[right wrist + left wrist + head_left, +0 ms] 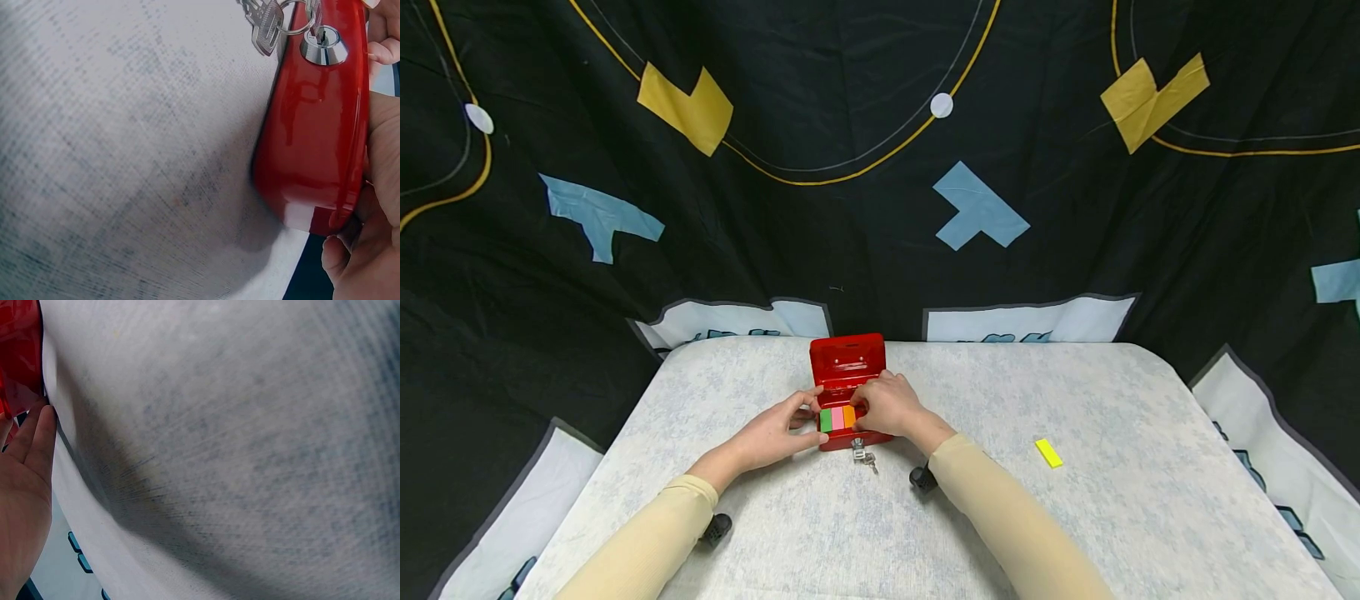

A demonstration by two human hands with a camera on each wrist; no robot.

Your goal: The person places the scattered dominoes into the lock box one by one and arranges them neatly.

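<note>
Sleeves nearest: left sleeve (647, 533) runs up from 7 o'clock, right sleeve (1015, 521) from 5, each with a dark wrist camera (716, 529) below the cuff. Clock centred on the red box (309, 137), 12 toward the curtain (842, 258).

Box sits on the pale table (790, 517), lid (848, 358) raised at 12. Lock (324, 45) on the front wall at 6; keys (265, 25) hang from it on a ring.

Inside, side by side from 9 toward 3: green block (825, 420), pink block (837, 417), orange block (850, 416). Yellow block (1048, 453) lies on the table, just past 3, well apart from the box.

Left hand (775, 432) at 9: thumb and fingers wide apart, fingertips touching the box's side. Right hand (891, 406) at 3: fingers bent down into the box beside the orange block. Cannot tell whether they pinch anything; knuckles hide the tips.

Risks, my judgement: a sideways push from the right fingers could tilt or wedge the row. Box looks light and might skid if the left hand bears unevenly. A knock on the lid could drop it onto the knuckles. Dangling keys could snag a cuff.
</note>
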